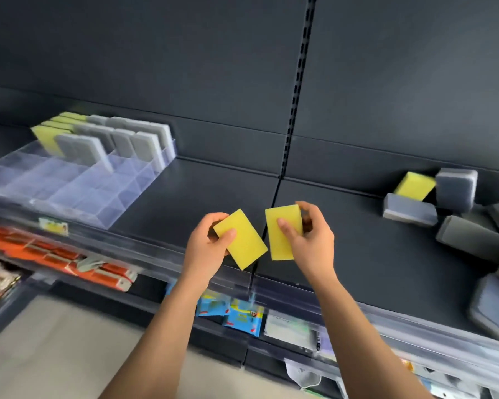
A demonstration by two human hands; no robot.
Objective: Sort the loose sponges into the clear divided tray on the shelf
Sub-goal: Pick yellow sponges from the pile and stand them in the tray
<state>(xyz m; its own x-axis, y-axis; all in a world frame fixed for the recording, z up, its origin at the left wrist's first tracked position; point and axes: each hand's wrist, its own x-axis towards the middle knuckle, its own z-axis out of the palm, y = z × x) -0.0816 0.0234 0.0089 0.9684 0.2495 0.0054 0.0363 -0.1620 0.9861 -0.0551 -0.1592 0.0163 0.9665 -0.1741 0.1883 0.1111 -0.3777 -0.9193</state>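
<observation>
My left hand (206, 244) grips a yellow sponge (244, 243) above the shelf's front edge. Beside it, my right hand (310, 240) holds a second yellow sponge (281, 233) between thumb and fingers. The two sponges are close but apart. The clear divided tray (55, 185) stands at the left of the dark shelf. Its back compartments hold upright yellow sponges (48, 132) and grey sponges (133, 136); its front compartments show no sponges. A loose pile of grey sponges (455, 188) with a yellow one (414, 185) lies at the right.
The dark shelf (213, 191) runs between tray and pile, with a slotted upright (297, 90) in the back panel. A clear rail (156, 249) edges the shelf front. Lower shelves hold orange packs (55, 254) and blue packets (234, 312). Pale floor (55, 355) lies below.
</observation>
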